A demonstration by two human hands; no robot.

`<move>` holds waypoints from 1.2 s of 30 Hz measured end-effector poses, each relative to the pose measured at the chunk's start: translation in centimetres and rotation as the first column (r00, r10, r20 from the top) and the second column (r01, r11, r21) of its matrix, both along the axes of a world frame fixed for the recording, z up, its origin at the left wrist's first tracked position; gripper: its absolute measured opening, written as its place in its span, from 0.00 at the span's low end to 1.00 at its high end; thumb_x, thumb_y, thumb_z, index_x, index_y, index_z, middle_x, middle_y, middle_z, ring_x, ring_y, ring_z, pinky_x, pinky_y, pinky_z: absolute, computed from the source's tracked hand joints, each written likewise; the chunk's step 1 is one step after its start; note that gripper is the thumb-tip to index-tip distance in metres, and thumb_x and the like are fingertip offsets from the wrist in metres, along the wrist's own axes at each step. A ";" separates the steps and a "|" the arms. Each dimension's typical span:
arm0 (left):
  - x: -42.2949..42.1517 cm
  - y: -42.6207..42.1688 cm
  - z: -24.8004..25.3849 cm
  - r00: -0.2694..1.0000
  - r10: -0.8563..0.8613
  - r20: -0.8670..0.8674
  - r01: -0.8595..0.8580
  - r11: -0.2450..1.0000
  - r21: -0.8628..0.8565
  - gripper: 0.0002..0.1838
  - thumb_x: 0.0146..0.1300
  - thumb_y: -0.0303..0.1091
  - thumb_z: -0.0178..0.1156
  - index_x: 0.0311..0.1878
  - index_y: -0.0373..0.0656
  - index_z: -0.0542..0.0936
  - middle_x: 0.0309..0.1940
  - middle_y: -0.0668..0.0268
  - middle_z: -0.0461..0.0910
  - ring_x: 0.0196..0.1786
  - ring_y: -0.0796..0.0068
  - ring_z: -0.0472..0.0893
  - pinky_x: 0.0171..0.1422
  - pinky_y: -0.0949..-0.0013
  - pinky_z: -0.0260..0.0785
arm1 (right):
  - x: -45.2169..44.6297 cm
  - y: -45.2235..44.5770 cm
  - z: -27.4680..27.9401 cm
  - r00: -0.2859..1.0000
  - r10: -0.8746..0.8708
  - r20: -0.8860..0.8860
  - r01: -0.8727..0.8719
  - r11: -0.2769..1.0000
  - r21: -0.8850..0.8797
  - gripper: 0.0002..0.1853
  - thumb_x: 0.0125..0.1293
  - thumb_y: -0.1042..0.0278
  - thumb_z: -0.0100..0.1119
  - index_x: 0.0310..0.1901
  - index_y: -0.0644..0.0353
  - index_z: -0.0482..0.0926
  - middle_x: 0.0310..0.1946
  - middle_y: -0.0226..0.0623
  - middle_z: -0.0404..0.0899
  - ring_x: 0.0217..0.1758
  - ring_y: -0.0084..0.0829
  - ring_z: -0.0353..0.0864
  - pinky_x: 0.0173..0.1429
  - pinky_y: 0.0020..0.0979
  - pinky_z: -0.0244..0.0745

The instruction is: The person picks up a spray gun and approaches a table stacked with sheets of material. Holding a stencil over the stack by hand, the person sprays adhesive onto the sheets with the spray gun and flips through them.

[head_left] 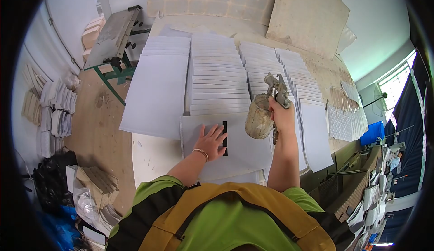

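My left hand [211, 142] lies with fingers spread on a white sheet [246, 153] in front of me. Its fingertips touch or border on a black strip [225, 147] on that sheet. In my right hand [283, 114] is a spray gun [259, 119] with a cup, crusted all over with dried grey-beige residue. The fingers wrap round its handle, and it is held above the sheets. Beyond both hands, overlapping rows of white sheets [217, 77] cover the table, their edges stepped like shingles. Whether spray is coming out cannot be seen.
At the left back stands a workbench [108, 36] with green legs. Stacked pieces [58, 95] and a black plastic bag [54, 178] lie along the left. A large board [309, 18] leans at the back. A blue bin [372, 133] and a cluttered rack [375, 183] are right.
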State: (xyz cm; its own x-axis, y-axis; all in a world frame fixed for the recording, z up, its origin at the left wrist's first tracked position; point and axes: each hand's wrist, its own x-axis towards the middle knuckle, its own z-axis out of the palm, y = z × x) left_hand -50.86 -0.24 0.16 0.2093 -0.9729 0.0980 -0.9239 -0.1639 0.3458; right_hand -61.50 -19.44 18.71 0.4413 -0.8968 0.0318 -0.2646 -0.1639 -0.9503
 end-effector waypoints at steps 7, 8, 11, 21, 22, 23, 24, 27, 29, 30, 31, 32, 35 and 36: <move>0.1 0.0 -0.2 1.000 0.007 -0.009 -0.007 1.000 -0.012 0.30 0.60 0.52 0.50 0.65 0.56 0.64 0.68 0.67 0.57 0.73 0.65 0.50 0.72 0.41 0.32 | 0.4 -0.3 0.2 0.999 0.011 0.037 -0.013 0.999 0.039 0.11 0.59 0.66 0.60 0.24 0.65 0.75 0.17 0.29 0.72 0.16 0.19 0.66 0.21 0.24 0.59; 0.2 0.0 -0.2 1.000 0.008 -0.008 -0.008 1.000 -0.013 0.30 0.60 0.52 0.51 0.65 0.56 0.64 0.68 0.67 0.57 0.73 0.65 0.50 0.72 0.41 0.32 | 0.5 -0.3 0.3 0.999 0.014 0.036 -0.015 0.999 0.038 0.11 0.59 0.66 0.60 0.24 0.65 0.75 0.17 0.29 0.72 0.16 0.19 0.66 0.21 0.24 0.59; -0.1 0.0 -0.1 1.000 0.008 -0.011 -0.008 1.000 -0.010 0.30 0.60 0.52 0.51 0.65 0.56 0.64 0.69 0.67 0.57 0.73 0.66 0.50 0.72 0.41 0.32 | 0.6 -0.4 0.6 0.998 0.029 0.047 -0.031 0.999 0.037 0.11 0.59 0.67 0.60 0.24 0.65 0.75 0.17 0.30 0.72 0.15 0.19 0.66 0.20 0.24 0.59; 0.1 0.0 -0.1 1.000 0.007 -0.015 -0.008 1.000 -0.004 0.30 0.60 0.52 0.50 0.65 0.55 0.64 0.69 0.66 0.56 0.73 0.66 0.50 0.72 0.42 0.32 | 0.7 -0.9 1.4 1.000 0.016 0.024 -0.017 0.999 0.039 0.11 0.59 0.67 0.60 0.24 0.65 0.75 0.16 0.30 0.72 0.14 0.19 0.66 0.19 0.24 0.59; 0.1 0.0 -0.1 1.000 0.006 -0.013 -0.006 1.000 0.000 0.30 0.60 0.52 0.50 0.65 0.55 0.64 0.69 0.66 0.56 0.73 0.66 0.49 0.72 0.42 0.32 | 0.4 -1.0 1.4 1.000 -0.005 0.020 0.005 0.999 0.036 0.11 0.59 0.67 0.60 0.24 0.65 0.75 0.16 0.30 0.72 0.14 0.20 0.66 0.19 0.24 0.59; 0.0 0.0 -0.1 1.000 0.006 -0.015 -0.006 1.000 -0.002 0.30 0.60 0.52 0.50 0.65 0.55 0.64 0.69 0.66 0.56 0.73 0.66 0.49 0.72 0.42 0.32 | 0.3 -1.2 1.4 0.999 -0.028 0.018 0.027 0.999 0.033 0.11 0.58 0.67 0.60 0.24 0.65 0.75 0.16 0.31 0.72 0.14 0.20 0.66 0.19 0.24 0.59; 0.0 0.0 -0.1 1.000 0.006 -0.019 -0.006 1.000 0.001 0.30 0.60 0.52 0.50 0.65 0.55 0.64 0.69 0.66 0.55 0.73 0.66 0.49 0.72 0.42 0.32 | 0.2 -1.2 1.3 0.999 -0.029 0.016 0.028 0.999 0.031 0.11 0.58 0.67 0.60 0.24 0.65 0.75 0.16 0.31 0.72 0.14 0.20 0.66 0.19 0.24 0.59; 0.0 0.0 0.0 1.000 0.003 -0.022 -0.003 1.000 0.006 0.30 0.61 0.52 0.50 0.65 0.54 0.65 0.70 0.67 0.55 0.73 0.67 0.49 0.72 0.42 0.32 | -0.2 -1.3 1.2 0.999 -0.051 0.019 0.051 0.998 0.032 0.12 0.59 0.66 0.60 0.23 0.65 0.75 0.16 0.30 0.71 0.13 0.20 0.65 0.19 0.24 0.59; 0.0 0.0 -0.1 1.000 0.007 -0.024 -0.007 1.000 0.006 0.30 0.60 0.52 0.51 0.65 0.54 0.65 0.69 0.67 0.55 0.73 0.67 0.49 0.72 0.42 0.32 | -0.2 -1.0 1.2 0.999 -0.049 0.020 0.048 0.998 0.036 0.12 0.59 0.66 0.60 0.22 0.64 0.75 0.15 0.30 0.71 0.13 0.20 0.65 0.19 0.24 0.59; 0.0 0.0 -0.1 1.000 0.009 -0.025 -0.009 1.000 0.007 0.30 0.60 0.52 0.51 0.65 0.55 0.65 0.69 0.67 0.55 0.73 0.67 0.49 0.72 0.42 0.32 | -0.2 -0.8 1.2 0.999 -0.045 0.019 0.044 0.998 0.040 0.12 0.59 0.66 0.60 0.22 0.64 0.74 0.15 0.30 0.71 0.13 0.20 0.65 0.19 0.24 0.59; 0.0 0.0 -0.1 1.000 0.006 -0.023 -0.006 1.000 0.009 0.30 0.60 0.52 0.51 0.65 0.55 0.65 0.69 0.67 0.55 0.73 0.67 0.49 0.72 0.42 0.32 | -0.3 -0.7 1.2 0.999 -0.041 0.018 0.040 0.998 0.045 0.13 0.59 0.67 0.60 0.21 0.64 0.74 0.15 0.30 0.71 0.13 0.20 0.65 0.19 0.24 0.59; 0.0 0.0 -0.1 1.000 0.006 -0.019 -0.006 1.000 0.011 0.30 0.60 0.52 0.50 0.65 0.55 0.65 0.69 0.67 0.55 0.73 0.66 0.49 0.72 0.42 0.32 | -0.4 -0.7 1.0 0.999 -0.044 0.020 0.043 0.998 0.047 0.13 0.59 0.67 0.60 0.21 0.64 0.74 0.15 0.30 0.71 0.13 0.20 0.65 0.19 0.24 0.59; 0.1 0.0 0.1 1.000 0.004 -0.013 -0.004 1.000 0.017 0.30 0.61 0.53 0.50 0.65 0.56 0.64 0.69 0.67 0.55 0.73 0.66 0.49 0.72 0.42 0.32 | -0.9 -0.8 0.2 0.998 -0.065 0.025 0.064 0.997 0.037 0.13 0.59 0.67 0.60 0.20 0.64 0.74 0.14 0.30 0.70 0.13 0.20 0.65 0.19 0.24 0.58; 0.1 0.0 0.1 1.000 0.005 -0.009 -0.005 1.000 0.019 0.30 0.61 0.53 0.49 0.65 0.56 0.64 0.69 0.67 0.55 0.73 0.66 0.49 0.72 0.42 0.32 | -1.0 -0.8 0.1 0.997 -0.066 0.025 0.065 0.997 0.038 0.13 0.59 0.67 0.60 0.20 0.64 0.74 0.14 0.30 0.70 0.13 0.20 0.65 0.19 0.24 0.58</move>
